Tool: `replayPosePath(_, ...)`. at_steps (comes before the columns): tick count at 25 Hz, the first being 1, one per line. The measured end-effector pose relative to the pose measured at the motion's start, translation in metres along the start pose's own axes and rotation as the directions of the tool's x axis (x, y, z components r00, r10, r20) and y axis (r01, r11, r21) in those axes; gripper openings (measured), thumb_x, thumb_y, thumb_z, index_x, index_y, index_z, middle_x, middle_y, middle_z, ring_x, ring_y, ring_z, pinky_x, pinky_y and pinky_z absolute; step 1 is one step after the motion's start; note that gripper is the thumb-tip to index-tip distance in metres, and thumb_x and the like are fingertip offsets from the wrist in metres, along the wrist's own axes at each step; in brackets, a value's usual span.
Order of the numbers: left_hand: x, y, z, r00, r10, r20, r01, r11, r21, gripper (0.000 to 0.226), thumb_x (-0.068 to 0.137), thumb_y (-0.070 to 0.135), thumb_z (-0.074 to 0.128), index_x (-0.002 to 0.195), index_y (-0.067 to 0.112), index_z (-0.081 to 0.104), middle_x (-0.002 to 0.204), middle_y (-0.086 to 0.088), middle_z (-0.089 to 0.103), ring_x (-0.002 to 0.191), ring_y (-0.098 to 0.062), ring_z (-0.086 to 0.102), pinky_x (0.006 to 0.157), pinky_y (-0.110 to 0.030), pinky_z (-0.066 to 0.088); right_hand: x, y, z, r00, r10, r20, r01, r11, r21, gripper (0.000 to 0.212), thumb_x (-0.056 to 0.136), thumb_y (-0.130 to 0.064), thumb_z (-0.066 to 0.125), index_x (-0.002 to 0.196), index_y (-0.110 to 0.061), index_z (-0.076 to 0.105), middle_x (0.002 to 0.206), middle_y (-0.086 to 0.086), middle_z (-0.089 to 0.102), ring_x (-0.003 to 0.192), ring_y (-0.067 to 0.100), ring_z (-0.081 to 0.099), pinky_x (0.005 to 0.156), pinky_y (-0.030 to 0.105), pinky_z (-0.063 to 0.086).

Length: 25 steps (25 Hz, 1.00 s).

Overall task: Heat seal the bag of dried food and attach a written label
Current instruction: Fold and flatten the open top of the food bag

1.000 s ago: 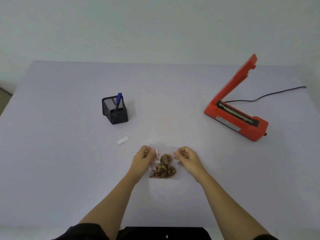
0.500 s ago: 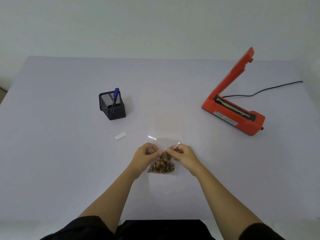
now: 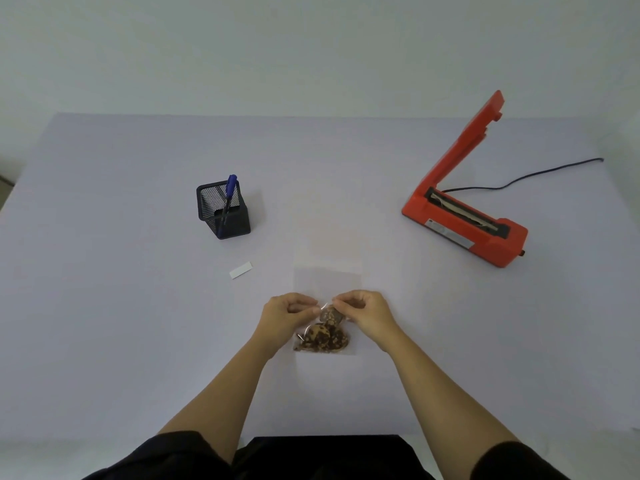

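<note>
1. Black wire-mesh pen holder (image 3: 223, 212), square, upright on the pale lavender surface (image 3: 104, 271), left of centre. A blue pen (image 3: 228, 197) leans inside it, cap end up.
2. Small white rectangular paper label (image 3: 240, 270), flat on the surface, near the holder on its front right side, apart from the bag.
3. Left hand (image 3: 284, 315), fingers pinched on the left part of the bag, just above the contents.
4. Clear plastic bag of brown dried food (image 3: 325, 336), flat on the surface at near centre; contents gathered in the near end, empty far end extending away from the person.
5. Right hand (image 3: 363, 311), fingers pinched on the right part of the bag, close to the left hand.
6. Orange-red heat sealer (image 3: 464, 216), far right, well apart from the bag; arm raised open; black cable (image 3: 540, 173) trailing right.
</note>
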<state>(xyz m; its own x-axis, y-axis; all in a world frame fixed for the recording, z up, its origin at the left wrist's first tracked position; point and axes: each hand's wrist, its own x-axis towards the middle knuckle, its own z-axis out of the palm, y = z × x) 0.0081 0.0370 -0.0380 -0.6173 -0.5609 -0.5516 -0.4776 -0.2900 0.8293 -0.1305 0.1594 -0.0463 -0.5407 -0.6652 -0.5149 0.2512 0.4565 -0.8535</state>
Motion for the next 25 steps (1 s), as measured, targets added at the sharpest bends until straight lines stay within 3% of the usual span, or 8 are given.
replayPosePath(5,-0.005,-0.006,-0.003,0.996,-0.025,0.084,0.029,0.999,-0.035,0.016,0.079,0.014,0.073,0.093,0.006,0.071,0.088,-0.017,0.071,0.081,-0.024,0.068,0.079,-0.031,0.057,-0.005,0.000,0.000,0.996,0.067,0.065,-0.069,0.997,0.037,0.014,0.081,-0.015,0.070,0.091,-0.025,0.069,0.089,0.000,0.070,0.086,0.012,0.066,0.071,0.018,0.051)
replayPosePath(10,-0.006,-0.009,-0.002,1.000,0.002,-0.028,0.004,0.980,0.197,0.004,0.077,0.018,0.075,0.079,0.020,0.072,0.069,0.003,0.063,0.067,-0.012,0.060,0.065,-0.022,0.052,-0.006,0.007,-0.001,0.998,0.061,0.034,-0.059,0.997,-0.050,0.011,0.078,-0.014,0.073,0.086,-0.021,0.072,0.091,-0.002,0.071,0.092,0.015,0.066,0.079,0.019,0.051)
replayPosePath(13,-0.006,-0.009,-0.001,1.000,0.008,0.001,-0.008,0.986,0.168,0.008,0.077,0.020,0.075,0.078,0.017,0.067,0.074,-0.001,0.063,0.072,-0.017,0.062,0.069,-0.032,0.057,-0.007,0.008,0.001,0.996,0.071,0.048,-0.071,0.997,0.015,0.017,0.079,-0.015,0.073,0.095,-0.022,0.070,0.095,-0.003,0.070,0.093,0.012,0.064,0.080,0.020,0.050)
replayPosePath(16,-0.006,-0.006,0.004,1.000,0.005,0.004,-0.005,0.992,0.124,0.023,0.074,0.019,0.078,0.084,0.014,0.058,0.074,-0.009,0.071,0.068,-0.018,0.067,0.060,-0.030,0.055,-0.005,0.006,0.000,0.996,0.076,0.055,-0.076,0.997,0.010,0.020,0.077,-0.013,0.074,0.095,-0.019,0.067,0.088,-0.004,0.068,0.086,0.010,0.064,0.074,0.019,0.050)
replayPosePath(18,-0.007,-0.006,0.009,0.999,0.023,-0.048,-0.014,0.983,0.183,0.027,0.073,0.018,0.078,0.089,0.014,0.057,0.070,-0.007,0.072,0.064,-0.017,0.068,0.056,-0.026,0.053,-0.004,0.008,0.000,0.998,0.064,0.012,-0.064,0.997,-0.044,0.021,0.075,-0.010,0.075,0.094,-0.016,0.067,0.083,-0.001,0.068,0.086,0.014,0.064,0.071,0.017,0.050)
replayPosePath(21,-0.006,-0.012,0.013,0.989,0.029,-0.143,0.007,0.969,0.248,0.021,0.075,0.018,0.074,0.090,0.012,0.060,0.071,-0.002,0.070,0.068,-0.022,0.068,0.064,-0.031,0.056,0.000,0.012,0.003,0.998,0.051,-0.046,-0.055,0.994,-0.097,0.023,0.073,-0.009,0.077,0.094,-0.013,0.066,0.081,-0.001,0.067,0.085,0.016,0.064,0.068,0.013,0.050)
replayPosePath(23,-0.004,-0.014,0.015,0.977,0.045,-0.208,0.023,0.950,0.311,0.020,0.076,0.018,0.071,0.090,0.011,0.058,0.073,-0.001,0.063,0.070,-0.021,0.063,0.064,-0.028,0.052,0.001,0.012,0.009,0.994,-0.013,-0.106,-0.009,0.979,-0.205,0.038,0.071,-0.012,0.078,0.104,-0.013,0.060,0.086,-0.002,0.063,0.089,0.016,0.061,0.072,0.012,0.048)
replayPosePath(25,-0.004,-0.013,0.019,0.962,0.104,-0.251,0.013,0.905,0.425,0.035,0.076,0.017,0.071,0.105,0.017,0.050,0.078,-0.001,0.056,0.073,-0.018,0.057,0.065,-0.024,0.047,0.004,0.013,0.013,0.969,-0.135,-0.208,0.038,0.908,-0.417,0.068,0.064,-0.019,0.082,0.122,-0.011,0.047,0.105,0.003,0.053,0.102,0.018,0.051,0.087,0.023,0.044)
